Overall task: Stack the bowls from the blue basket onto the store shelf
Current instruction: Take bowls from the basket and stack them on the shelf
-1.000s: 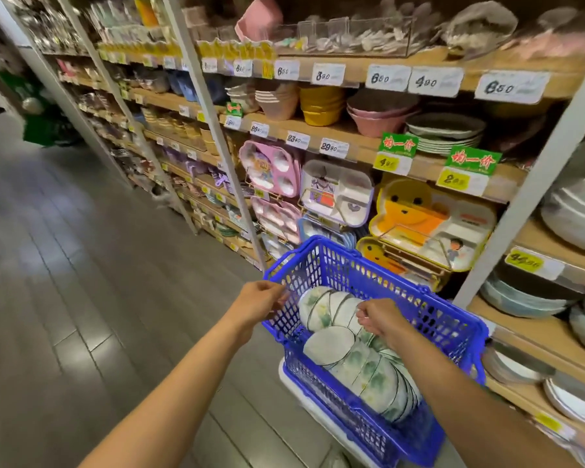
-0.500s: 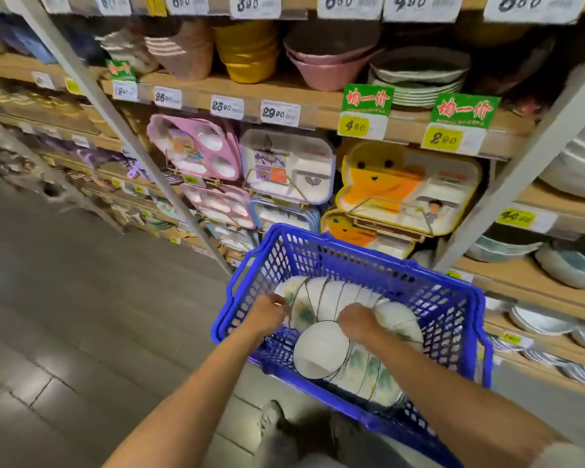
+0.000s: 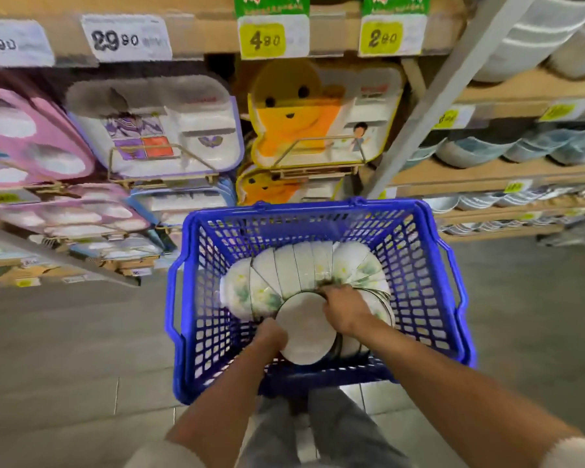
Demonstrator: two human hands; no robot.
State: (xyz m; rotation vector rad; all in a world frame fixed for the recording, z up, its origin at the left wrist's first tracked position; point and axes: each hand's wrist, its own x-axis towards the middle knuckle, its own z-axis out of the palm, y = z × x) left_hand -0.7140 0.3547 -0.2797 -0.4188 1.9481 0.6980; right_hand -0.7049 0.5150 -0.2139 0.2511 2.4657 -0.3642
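A blue mesh basket (image 3: 196,298) stands on the floor in front of the shelving. Inside it lie several white bowls (image 3: 294,271) with green leaf prints, nested on their sides in curved rows. The nearest row ends in a bowl (image 3: 306,329) whose white base faces me. My left hand (image 3: 271,332) grips the left side of that near row. My right hand (image 3: 345,310) curls over its top right edge. The store shelf (image 3: 493,173) with bowls runs along the right.
Kids' divided plates hang on racks behind the basket: pink (image 3: 24,136), purple-trimmed (image 3: 169,130), yellow bear-shaped (image 3: 301,113). A grey upright post (image 3: 453,89) separates them from the bowl shelves. Price tags line the shelf edges. My legs show below the basket on grey floor.
The view has tilted down and moved closer to the basket. My left hand shifted from the far bowls to the near row, so both hands now hold that row.
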